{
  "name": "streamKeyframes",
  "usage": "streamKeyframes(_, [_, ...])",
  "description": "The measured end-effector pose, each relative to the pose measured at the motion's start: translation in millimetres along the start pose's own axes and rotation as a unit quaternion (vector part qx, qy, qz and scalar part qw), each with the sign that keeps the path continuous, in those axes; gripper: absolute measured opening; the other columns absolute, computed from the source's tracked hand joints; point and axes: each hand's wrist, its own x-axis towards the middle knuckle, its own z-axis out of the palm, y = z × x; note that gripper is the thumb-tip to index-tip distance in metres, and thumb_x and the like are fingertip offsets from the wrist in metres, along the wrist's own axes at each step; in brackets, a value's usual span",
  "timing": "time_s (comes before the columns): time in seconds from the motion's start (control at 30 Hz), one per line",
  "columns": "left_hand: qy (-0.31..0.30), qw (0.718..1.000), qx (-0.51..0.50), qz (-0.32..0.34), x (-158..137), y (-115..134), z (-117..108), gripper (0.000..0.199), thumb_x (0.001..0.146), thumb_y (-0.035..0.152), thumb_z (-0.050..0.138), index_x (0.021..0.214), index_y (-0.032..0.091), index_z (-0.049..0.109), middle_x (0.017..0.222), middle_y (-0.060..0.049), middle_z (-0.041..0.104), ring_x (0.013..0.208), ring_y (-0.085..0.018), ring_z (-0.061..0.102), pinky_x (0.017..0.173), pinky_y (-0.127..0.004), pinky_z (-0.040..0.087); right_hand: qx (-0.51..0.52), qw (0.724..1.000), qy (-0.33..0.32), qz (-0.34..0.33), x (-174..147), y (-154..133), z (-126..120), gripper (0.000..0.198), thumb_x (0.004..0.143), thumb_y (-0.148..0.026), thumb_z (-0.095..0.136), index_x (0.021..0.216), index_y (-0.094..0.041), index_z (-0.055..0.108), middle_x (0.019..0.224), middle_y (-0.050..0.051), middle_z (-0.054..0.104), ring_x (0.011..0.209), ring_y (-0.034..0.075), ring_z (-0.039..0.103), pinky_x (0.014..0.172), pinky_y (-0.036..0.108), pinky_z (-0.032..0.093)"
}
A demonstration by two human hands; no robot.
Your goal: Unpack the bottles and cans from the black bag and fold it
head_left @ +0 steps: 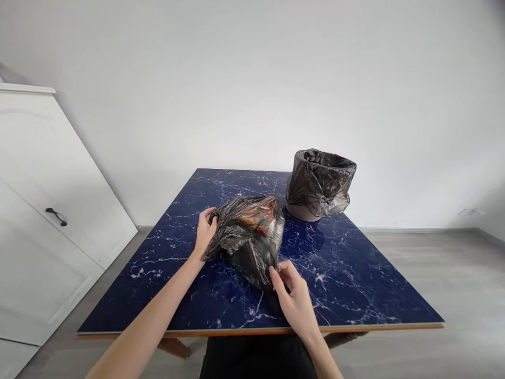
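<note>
Left hand: the left hand (205,231) lies on the far left end of the full bag (248,237), fingers curled over the bunched plastic and closed on it, thumb side toward the person.
Right hand: the right hand (294,300) sits at the near right corner of the same bag, forefinger and thumb pinching the thin plastic there; the other fingers are loosely bent and off the bag.
Full bag: dark, half-clear plastic, stuffed and lumpy, with reddish and green contents showing through near its top; it rests on its side about the middle of the table (355,284), between the two hands.
Table: a blue top with white marble veining and a wood-coloured edge, its near edge just in front of the person.
Bin: a round bin (319,184) lined with a dark bag folded over its rim stands upright at the far right of the table, just beyond the full bag and apart from it.
Surroundings: a white cabinet door (43,210) with a dark handle stands to the left; a plain pale wall is behind and a grey floor below.
</note>
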Motion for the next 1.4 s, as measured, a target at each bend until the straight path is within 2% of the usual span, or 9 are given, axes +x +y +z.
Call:
streamKeyframes(0.1, [0.077,0.997,-0.006,0.017,-7,20,-14,0.037,0.09,0.019,0.063,0.125,0.023,0.053,0.126,-0.014,0.07,0.124,-0.028,0.069,0.109,-0.049,0.056,-0.01,1.0,-0.027,-0.01,0,-4,0,0.029,0.11,-0.044,0.055,0.089,-0.024,0.056,0.079,-0.002,0.058,0.073,0.015,0.054,0.071,0.025,0.044])
streamKeyframes(0.23, [0.128,0.984,0.012,0.127,-49,66,-41,0.033,0.089,0.014,0.064,0.12,0.026,0.058,0.13,-0.007,0.064,0.129,-0.023,0.063,0.116,-0.041,0.048,-0.029,0.996,-0.076,-0.023,0,-11,1,0.029,0.11,-0.042,0.055,0.088,-0.024,0.055,0.078,-0.003,0.057,0.072,0.014,0.054,0.07,0.025,0.043])
streamKeyframes(0.3, [-0.013,0.969,0.085,0.233,-76,86,-53,0.014,0.099,0.018,0.058,0.11,0.026,0.063,0.115,-0.006,0.07,0.114,-0.022,0.069,0.103,-0.036,0.054,-0.042,0.994,-0.095,-0.028,-1,-14,0,0.029,0.11,-0.041,0.055,0.087,-0.024,0.052,0.077,-0.003,0.056,0.071,0.014,0.054,0.069,0.025,0.042])
streamKeyframes(0.43, [-0.237,0.904,0.216,0.282,-114,97,-64,0.013,0.109,0.026,0.052,0.115,0.026,0.063,0.108,-0.004,0.077,0.102,-0.021,0.075,0.09,-0.032,0.055,-0.053,0.991,-0.116,-0.034,-3,-14,0,0.028,0.11,-0.04,0.054,0.087,-0.025,0.049,0.076,-0.003,0.056,0.07,0.014,0.054,0.068,0.025,0.042])
streamKeyframes(0.67, [-0.273,0.863,0.39,0.169,-125,63,-75,0.038,0.116,0.04,0.028,0.111,0.024,0.062,0.061,0.003,0.064,0.046,-0.018,0.06,0.05,-0.029,0.034,0.014,0.998,-0.066,-0.012,-5,-10,-1,0.022,0.113,-0.038,0.05,0.095,-0.025,0.052,0.077,-0.001,0.067,0.075,0.018,0.067,0.074,0.028,0.047])
streamKeyframes(0.8, [-0.266,0.847,0.441,0.133,-123,58,-77,0.034,0.112,0.042,0.034,0.12,0.026,0.063,0.08,-0.002,0.076,0.06,-0.022,0.072,0.054,-0.028,0.037,0.013,0.998,-0.063,-0.009,-4,-12,-1,0.022,0.112,-0.039,0.05,0.094,-0.026,0.053,0.077,-0.002,0.066,0.073,0.018,0.066,0.075,0.028,0.048])
streamKeyframes(1.03, [-0.23,0.867,0.435,0.079,-121,63,-64,0.045,0.106,0.055,0.044,0.137,0.024,0.054,0.112,-0.012,0.075,0.075,-0.028,0.076,0.056,-0.031,0.047,-0.05,0.989,-0.137,-0.001,-3,-18,-2,0.032,0.11,-0.043,0.054,0.085,-0.026,0.044,0.076,-0.002,0.055,0.069,0.016,0.055,0.065,0.027,0.04])
streamKeyframes(1.17, [-0.213,0.874,0.427,0.096,-121,45,-58,0.046,0.098,0.047,0.054,0.135,0.02,0.056,0.126,-0.02,0.07,0.111,-0.042,0.073,0.079,-0.045,0.06,-0.046,0.979,-0.195,-0.03,-3,-23,-4,0.027,0.107,-0.035,0.058,0.084,-0.025,0.048,0.079,-0.002,0.057,0.072,0.016,0.055,0.068,0.027,0.041])
streamKeyframes(1.4, [-0.231,0.887,0.39,0.091,-124,42,-58,0.058,0.094,0.04,0.066,0.149,0.026,0.054,0.144,-0.019,0.065,0.14,-0.048,0.057,0.108,-0.061,0.052,-0.034,0.964,-0.254,-0.064,-2,-30,-9,0.027,0.103,-0.032,0.068,0.081,-0.024,0.053,0.082,-0.001,0.065,0.077,0.017,0.06,0.074,0.029,0.044])
